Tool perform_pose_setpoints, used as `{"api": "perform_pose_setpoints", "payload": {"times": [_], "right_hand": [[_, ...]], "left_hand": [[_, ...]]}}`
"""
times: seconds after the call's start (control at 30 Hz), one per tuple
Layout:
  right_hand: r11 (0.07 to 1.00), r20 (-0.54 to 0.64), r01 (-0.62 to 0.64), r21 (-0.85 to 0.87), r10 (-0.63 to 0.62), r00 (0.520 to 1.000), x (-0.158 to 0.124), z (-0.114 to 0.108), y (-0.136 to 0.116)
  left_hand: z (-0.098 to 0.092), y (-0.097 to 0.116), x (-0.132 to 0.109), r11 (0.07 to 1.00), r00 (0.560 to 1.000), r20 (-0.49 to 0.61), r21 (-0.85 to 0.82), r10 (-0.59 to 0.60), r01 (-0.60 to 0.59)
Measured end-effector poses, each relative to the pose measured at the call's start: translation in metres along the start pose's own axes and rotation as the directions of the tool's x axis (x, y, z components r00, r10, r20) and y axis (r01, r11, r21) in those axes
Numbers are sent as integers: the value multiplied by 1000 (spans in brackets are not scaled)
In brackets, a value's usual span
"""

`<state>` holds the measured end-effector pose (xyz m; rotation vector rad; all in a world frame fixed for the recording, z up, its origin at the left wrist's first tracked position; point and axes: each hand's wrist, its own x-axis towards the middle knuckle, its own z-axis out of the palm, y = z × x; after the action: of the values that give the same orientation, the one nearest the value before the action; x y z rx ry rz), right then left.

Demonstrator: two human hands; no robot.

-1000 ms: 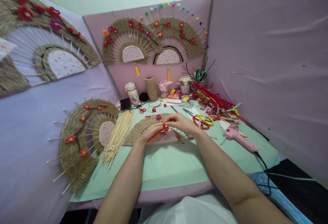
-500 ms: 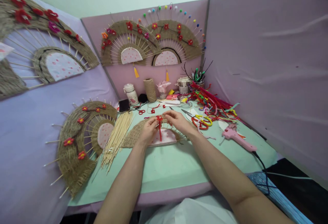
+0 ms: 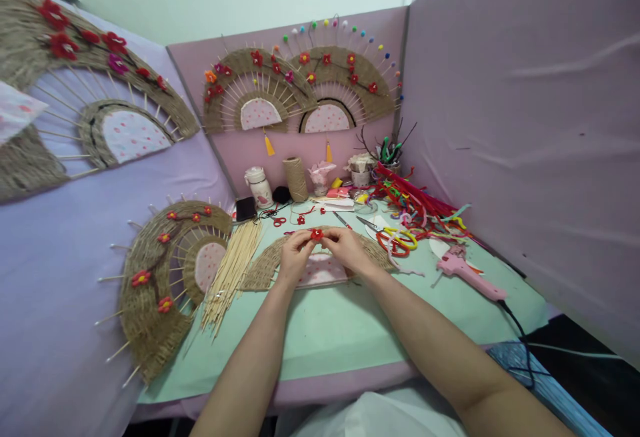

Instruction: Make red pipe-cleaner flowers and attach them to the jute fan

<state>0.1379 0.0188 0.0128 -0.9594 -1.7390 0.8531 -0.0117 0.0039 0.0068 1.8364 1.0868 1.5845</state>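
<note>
Both my hands meet over a woven jute fan [image 3: 260,269] lying on the green table [image 3: 340,330]. My left hand [image 3: 294,256] and my right hand [image 3: 346,249] pinch a small red pipe-cleaner flower [image 3: 316,233] between their fingertips. The fan has a pink dotted paper centre [image 3: 320,269] just under my hands.
A finished fan [image 3: 165,277] leans at the left beside a bundle of bamboo sticks [image 3: 233,269]. Scissors [image 3: 393,233], coloured pipe cleaners [image 3: 420,207] and a pink glue gun [image 3: 467,270] with its cord lie at the right. A twine spool [image 3: 296,179] and cups stand at the back.
The long red tail of the pipe cleaner has been wound in; only a small flower shows now. My hands have drawn closer together. The camera has tilted slightly.
</note>
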Motion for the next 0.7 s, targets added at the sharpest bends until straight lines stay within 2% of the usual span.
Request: {"api": "perform_pose_setpoints", "payload": {"times": [0.13,0.27,0.43,0.57,0.63,0.7], "right_hand": [[996,-29,39,-84,-42,999,-2,0,1],[981,-44,69,-180,-78,996,-2,-2,1],[938,-55,73,-338,-97,994,-1,-4,-1],[924,-42,80,-374,-103,994,0,-4,-1],[921,-37,81,-382,-102,994,0,-3,0],[916,-39,77,-394,-100,994,0,-2,1]], "left_hand": [[3,-2,-1,998,999,17,-44,-36,37],[4,-4,-1,957,977,50,-196,-207,213],[0,-1,1,753,874,150,-454,-462,477],[-3,5,1,600,788,229,-538,-572,592],[-1,6,-1,576,772,230,-549,-593,606],[2,6,-2,582,778,197,-561,-597,589]]}}
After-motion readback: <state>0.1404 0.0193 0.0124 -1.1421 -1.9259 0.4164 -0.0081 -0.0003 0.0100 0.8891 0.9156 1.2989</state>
